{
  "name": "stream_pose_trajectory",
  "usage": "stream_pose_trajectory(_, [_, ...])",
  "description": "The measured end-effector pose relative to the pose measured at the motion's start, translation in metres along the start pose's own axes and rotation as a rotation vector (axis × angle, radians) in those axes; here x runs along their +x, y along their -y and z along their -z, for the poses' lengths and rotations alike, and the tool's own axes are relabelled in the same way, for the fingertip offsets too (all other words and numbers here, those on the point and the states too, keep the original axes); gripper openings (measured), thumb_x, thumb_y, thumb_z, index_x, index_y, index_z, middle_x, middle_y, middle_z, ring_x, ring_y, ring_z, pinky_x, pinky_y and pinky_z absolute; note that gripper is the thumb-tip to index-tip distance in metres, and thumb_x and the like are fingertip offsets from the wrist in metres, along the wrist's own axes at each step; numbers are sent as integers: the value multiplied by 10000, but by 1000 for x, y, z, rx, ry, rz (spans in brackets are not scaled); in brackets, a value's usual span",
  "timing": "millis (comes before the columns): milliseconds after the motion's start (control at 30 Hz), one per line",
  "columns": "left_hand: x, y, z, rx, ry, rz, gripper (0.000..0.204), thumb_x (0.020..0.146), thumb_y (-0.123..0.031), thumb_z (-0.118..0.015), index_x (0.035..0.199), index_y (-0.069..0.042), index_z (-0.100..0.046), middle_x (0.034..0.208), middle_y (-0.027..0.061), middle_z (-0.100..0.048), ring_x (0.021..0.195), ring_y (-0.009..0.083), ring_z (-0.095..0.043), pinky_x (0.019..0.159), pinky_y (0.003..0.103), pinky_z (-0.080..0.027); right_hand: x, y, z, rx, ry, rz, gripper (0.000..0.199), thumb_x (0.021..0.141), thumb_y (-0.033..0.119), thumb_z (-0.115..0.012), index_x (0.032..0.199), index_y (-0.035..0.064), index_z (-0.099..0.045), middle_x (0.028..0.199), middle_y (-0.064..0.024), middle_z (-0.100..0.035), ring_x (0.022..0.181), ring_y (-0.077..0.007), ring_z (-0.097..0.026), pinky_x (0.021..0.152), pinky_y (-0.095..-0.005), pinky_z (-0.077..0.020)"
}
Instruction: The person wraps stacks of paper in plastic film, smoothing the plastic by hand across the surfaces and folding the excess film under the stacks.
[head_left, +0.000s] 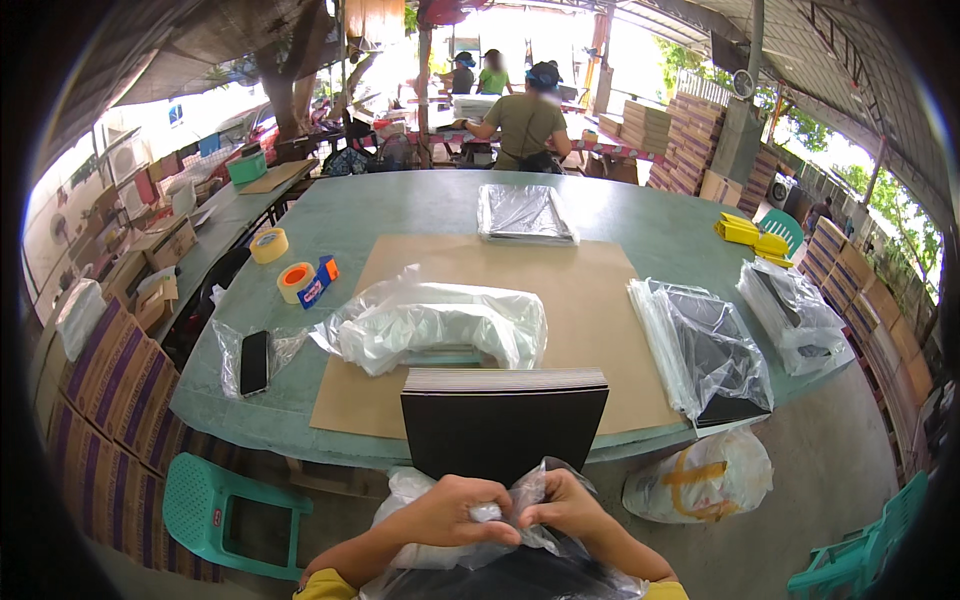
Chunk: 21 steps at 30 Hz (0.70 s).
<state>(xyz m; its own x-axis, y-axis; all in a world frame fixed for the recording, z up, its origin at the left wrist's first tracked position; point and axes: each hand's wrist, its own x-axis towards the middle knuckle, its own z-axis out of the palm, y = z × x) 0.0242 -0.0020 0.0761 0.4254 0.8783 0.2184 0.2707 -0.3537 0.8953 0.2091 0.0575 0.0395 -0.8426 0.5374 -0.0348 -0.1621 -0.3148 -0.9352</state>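
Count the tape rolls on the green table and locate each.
2. A yellowish roll lies toward the table's left edge; a second, orange-centred roll sits nearer, by the blue-and-orange dispenser. More may hide under the crumpled plastic.

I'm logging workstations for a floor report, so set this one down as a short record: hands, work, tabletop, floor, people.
left hand: curled round bunched clear plastic
right hand: pinching the same plastic
ahead of hands: black stack, pale layered edge uppermost
table centre: crumpled translucent plastic on brown sheet
table left: phone, tape roll
table right: plastic-covered bundles
floor left: green stool
beyond table: person in olive top, back turned
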Motion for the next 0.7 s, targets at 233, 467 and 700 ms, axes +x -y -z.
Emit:
stream_pose_trajectory(233, [0, 20, -16, -88, -62, 1, 156, 730, -144, -639, 758, -4, -578, 670, 70, -572, 592, 126, -531, 545, 238, -411, 1, -35, 4, 94, -100, -3, 246, 786, 284, -578, 698, 55, -563, 612, 60, -489, 554, -17, -414, 489, -170, -330])
stream_pose_trajectory(467, [-5, 25, -7, -72, -84, 65, 145, 744, -139, -619, 742, 0, -577, 669, 68, -562, 578, 134, -518, 539, 241, -410, -3, -13, 3, 176, -149, 19, 296, 815, 326, -525, 695, 56, -526, 587, 45, -458, 534, -34, -414, 473, -180, -333])
stream_pose_trajectory(700, [-62, 69, 62, 506, -694, 482, 179, 731, -172, -609, 701, 1, -572, 635, 82, -577, 569, 130, -531, 533, 255, -420, -28, 10, 28, 335, -229, 251, 273, 816, 266, -536, 702, 18, -536, 619, -7, -510, 577, -68, -477, 522, -212, -392])
